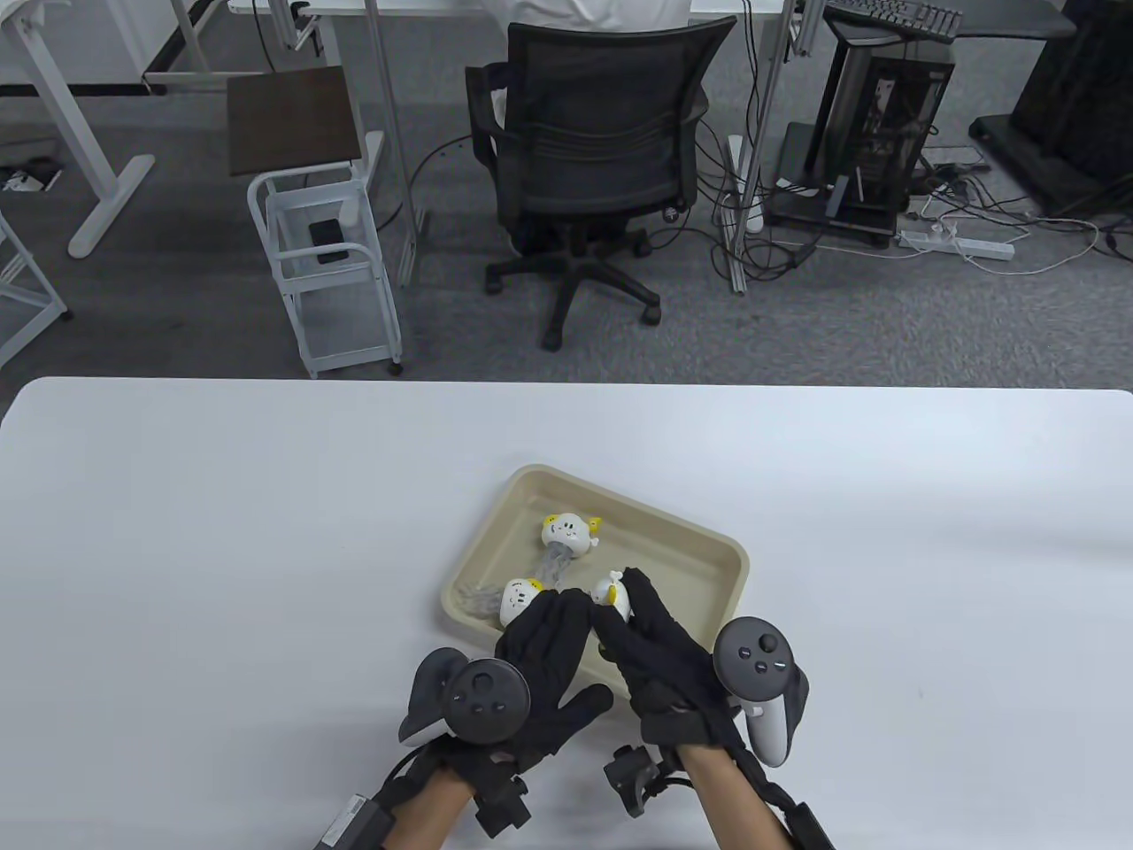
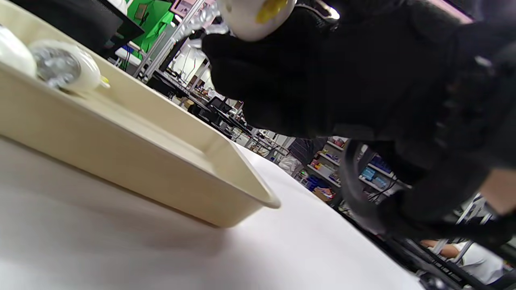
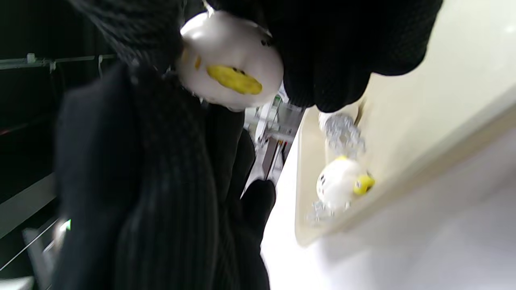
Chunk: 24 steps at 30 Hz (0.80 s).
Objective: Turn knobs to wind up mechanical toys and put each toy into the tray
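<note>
A beige tray (image 1: 708, 549) lies on the white table with two white and yellow wind-up toys in it, one (image 1: 566, 531) in the middle and one (image 1: 516, 599) at the near left corner. My right hand (image 1: 624, 611) pinches a third toy (image 1: 613, 593) just above the tray's near edge; the same toy (image 3: 229, 60) shows between the gloved fingers in the right wrist view. My left hand (image 1: 553, 624) reaches in beside it with fingers stretched against the toy and the thumb spread away. The held toy (image 2: 258, 16) sits at the top of the left wrist view.
The tray (image 2: 161, 161) has a low rim and a toy (image 2: 64, 66) lying on its floor. Beyond the table's far edge stand an office chair (image 1: 593, 150), a small white cart (image 1: 327, 266) and a computer tower (image 1: 885, 115).
</note>
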Tool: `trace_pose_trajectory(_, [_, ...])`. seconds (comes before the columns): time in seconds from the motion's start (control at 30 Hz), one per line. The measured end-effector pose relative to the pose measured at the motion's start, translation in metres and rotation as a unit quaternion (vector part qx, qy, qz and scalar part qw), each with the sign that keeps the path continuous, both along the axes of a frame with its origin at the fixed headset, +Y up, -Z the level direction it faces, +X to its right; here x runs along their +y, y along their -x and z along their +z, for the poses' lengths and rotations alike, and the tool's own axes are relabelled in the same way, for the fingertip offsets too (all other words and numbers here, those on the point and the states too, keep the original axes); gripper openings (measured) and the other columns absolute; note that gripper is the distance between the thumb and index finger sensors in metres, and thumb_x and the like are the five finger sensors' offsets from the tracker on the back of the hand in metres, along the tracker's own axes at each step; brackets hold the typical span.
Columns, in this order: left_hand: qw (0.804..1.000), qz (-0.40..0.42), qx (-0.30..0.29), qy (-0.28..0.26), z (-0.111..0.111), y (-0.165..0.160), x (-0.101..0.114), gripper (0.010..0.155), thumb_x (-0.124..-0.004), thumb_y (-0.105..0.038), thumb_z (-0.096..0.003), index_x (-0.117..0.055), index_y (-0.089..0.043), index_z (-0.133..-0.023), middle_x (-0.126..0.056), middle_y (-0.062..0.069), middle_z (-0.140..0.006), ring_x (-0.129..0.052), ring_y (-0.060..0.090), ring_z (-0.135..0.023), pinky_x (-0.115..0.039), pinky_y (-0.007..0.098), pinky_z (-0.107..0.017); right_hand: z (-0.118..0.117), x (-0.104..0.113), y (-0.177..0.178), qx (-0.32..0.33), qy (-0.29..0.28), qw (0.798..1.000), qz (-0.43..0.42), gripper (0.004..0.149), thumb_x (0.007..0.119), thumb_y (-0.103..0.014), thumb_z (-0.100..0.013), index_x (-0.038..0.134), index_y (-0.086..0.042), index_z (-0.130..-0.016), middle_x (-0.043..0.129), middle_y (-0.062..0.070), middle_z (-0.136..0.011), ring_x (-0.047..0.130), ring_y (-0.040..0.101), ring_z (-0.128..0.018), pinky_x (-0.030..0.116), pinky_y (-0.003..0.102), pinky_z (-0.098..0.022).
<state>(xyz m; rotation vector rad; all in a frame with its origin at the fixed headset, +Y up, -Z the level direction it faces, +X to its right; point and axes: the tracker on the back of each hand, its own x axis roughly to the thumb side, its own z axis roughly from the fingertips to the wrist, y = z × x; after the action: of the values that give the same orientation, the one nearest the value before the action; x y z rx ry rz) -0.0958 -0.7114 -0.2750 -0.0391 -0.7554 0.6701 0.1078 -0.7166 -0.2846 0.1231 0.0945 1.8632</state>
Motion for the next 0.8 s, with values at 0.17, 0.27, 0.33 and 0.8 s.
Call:
trace_pose_trajectory(0.17, [0.998,0.042,0.032,0.016,-0.005,0.011,0.000,0.094,-0.056,-0.059,-0.0581,-0.004,-0.005,-0.114,-0.022,0.028,-0.119,-0.025,0.056,-0.104,-0.037,0.074,-0.071,0.003,-0.003,0.005,0.087,0.007,0.993,-0.074,0.080,0.054,-0.051,-0.069,0.036,0.015,-0.111,0.074,0.039,-0.094,0.086,0.054,-0.075,0.078,0.056,-0.058])
trace_pose_trajectory(0.27, [0.991,0.104,0.073,0.037,-0.011,0.023,0.001,0.090,-0.060,-0.055,-0.0585,-0.010,-0.009,-0.117,-0.033,0.025,-0.118,-0.035,0.054,-0.103,-0.040,0.072,-0.072,0.004,-0.002,0.012,0.122,0.002,0.990,-0.070,0.078,0.055,-0.048,-0.070,0.037,0.016,-0.110,0.075,0.038,-0.094,0.087,0.054,-0.075,0.078,0.056,-0.058])
trace_pose_trajectory(0.33, [0.983,0.138,0.115,0.046,-0.014,0.032,0.001,0.081,-0.065,-0.051,-0.0581,-0.025,-0.013,-0.118,-0.046,0.021,-0.114,-0.047,0.052,-0.099,-0.046,0.070,-0.071,0.005,-0.003,0.017,0.150,0.003,0.987,-0.057,0.075,0.057,-0.046,-0.070,0.040,0.016,-0.109,0.075,0.037,-0.095,0.086,0.054,-0.076,0.078,0.056,-0.058])
trace_pose_trajectory(0.8, [0.972,0.161,0.057,0.159,-0.032,0.052,-0.009,0.077,-0.070,-0.055,-0.0543,-0.057,-0.004,-0.111,-0.084,0.011,-0.095,-0.084,0.040,-0.079,-0.072,0.060,-0.063,0.001,0.011,-0.008,0.054,-0.108,0.988,0.096,0.053,0.081,-0.039,-0.065,0.070,-0.003,-0.103,0.090,0.018,-0.086,0.094,0.038,-0.068,0.083,0.045,-0.054])
